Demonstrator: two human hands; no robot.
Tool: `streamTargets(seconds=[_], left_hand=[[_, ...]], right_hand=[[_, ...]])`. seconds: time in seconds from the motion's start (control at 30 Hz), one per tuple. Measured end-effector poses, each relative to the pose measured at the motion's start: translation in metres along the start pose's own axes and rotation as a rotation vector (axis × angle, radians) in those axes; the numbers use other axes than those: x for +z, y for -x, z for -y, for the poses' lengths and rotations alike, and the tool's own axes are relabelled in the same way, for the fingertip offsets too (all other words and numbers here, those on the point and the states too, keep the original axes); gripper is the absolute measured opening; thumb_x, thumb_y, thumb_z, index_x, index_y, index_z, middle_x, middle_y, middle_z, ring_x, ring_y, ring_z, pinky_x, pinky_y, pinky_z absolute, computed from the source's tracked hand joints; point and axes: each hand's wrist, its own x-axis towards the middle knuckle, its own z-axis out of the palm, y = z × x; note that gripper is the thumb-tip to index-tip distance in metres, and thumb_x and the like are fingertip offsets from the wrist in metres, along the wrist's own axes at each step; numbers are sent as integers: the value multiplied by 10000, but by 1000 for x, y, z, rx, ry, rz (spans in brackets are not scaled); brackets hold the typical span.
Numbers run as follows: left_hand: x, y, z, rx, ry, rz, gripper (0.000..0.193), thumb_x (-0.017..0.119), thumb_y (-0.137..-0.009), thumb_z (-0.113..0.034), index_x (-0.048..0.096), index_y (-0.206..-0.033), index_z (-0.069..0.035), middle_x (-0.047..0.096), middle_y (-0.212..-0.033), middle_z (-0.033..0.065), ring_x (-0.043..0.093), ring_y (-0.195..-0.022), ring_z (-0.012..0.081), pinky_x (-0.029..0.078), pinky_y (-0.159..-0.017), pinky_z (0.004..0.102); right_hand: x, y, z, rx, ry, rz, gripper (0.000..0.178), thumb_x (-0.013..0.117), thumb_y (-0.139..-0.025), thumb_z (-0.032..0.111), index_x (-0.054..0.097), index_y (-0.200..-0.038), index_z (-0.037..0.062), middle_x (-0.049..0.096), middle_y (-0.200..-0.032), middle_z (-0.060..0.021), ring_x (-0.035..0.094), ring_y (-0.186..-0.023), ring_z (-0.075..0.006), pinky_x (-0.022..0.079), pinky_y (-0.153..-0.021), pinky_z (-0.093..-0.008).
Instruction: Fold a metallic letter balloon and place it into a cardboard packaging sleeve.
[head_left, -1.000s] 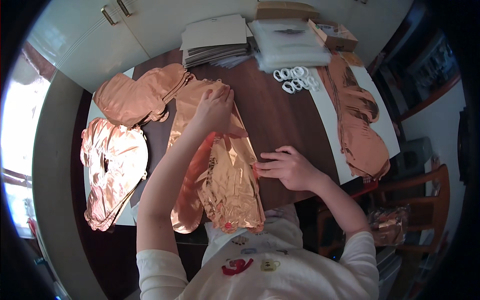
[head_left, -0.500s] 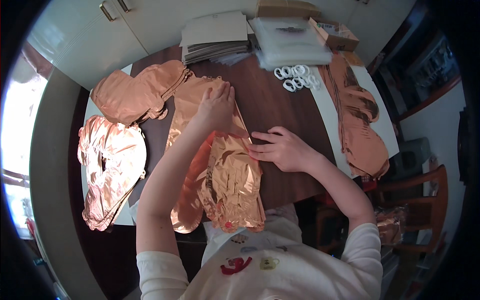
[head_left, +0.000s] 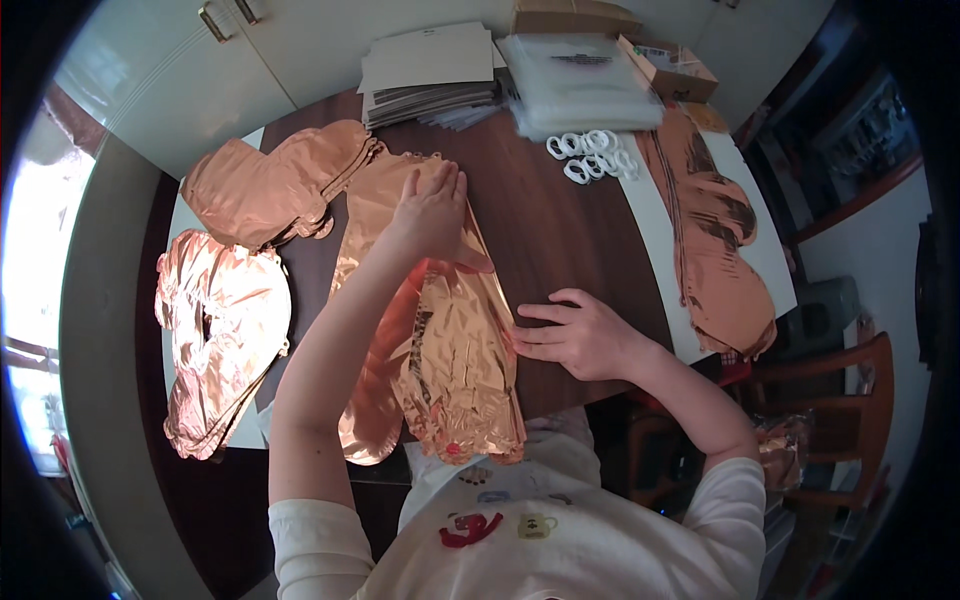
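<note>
A flat, uninflated rose-gold foil balloon (head_left: 462, 340) lies lengthwise before me, its near end hanging past the table edge toward my lap. My left hand (head_left: 433, 215) rests flat on its upper part, fingers stretched out and pointing away from me. At the balloon's right edge is my right hand (head_left: 580, 335), its fingers apart and their tips at the foil; it holds nothing. My left forearm hides part of the balloon's left side.
Folded foil balloons lie at the far left (head_left: 275, 185), near left (head_left: 225, 335) and right (head_left: 720, 235). Along the back stand a stack of grey cards (head_left: 430, 65), clear plastic bags (head_left: 580, 85) and a small open box (head_left: 670, 70). White rings (head_left: 592, 155) lie before the bags.
My right hand has slid toward me along the balloon's right edge. The foil's near part looks flatter and straighter. My left hand has stayed almost in place.
</note>
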Motion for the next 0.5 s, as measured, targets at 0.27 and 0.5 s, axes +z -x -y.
streamTargets(seconds=[0.27,0.5], left_hand=[[6,-22,9,-65,-10,-39,1349,641,-496,-807,223,-1422,81,210,-1515,192,100,-1439,269,116,-1124,535],[-1,-44,29,-192,-37,-281,1324,706,-459,-751,264,-1418,48,189,-1521,174,115,-1431,301,130,-1121,531]], right_hand=[[5,3,-1,39,-87,-44,341,550,-776,67,695,-1067,170,650,-1152,62,544,-1152,-133,388,-978,-366],[9,3,-2,36,-93,-35,382,562,-773,58,676,-1112,191,617,-1212,64,538,-1148,-136,389,-972,-374]])
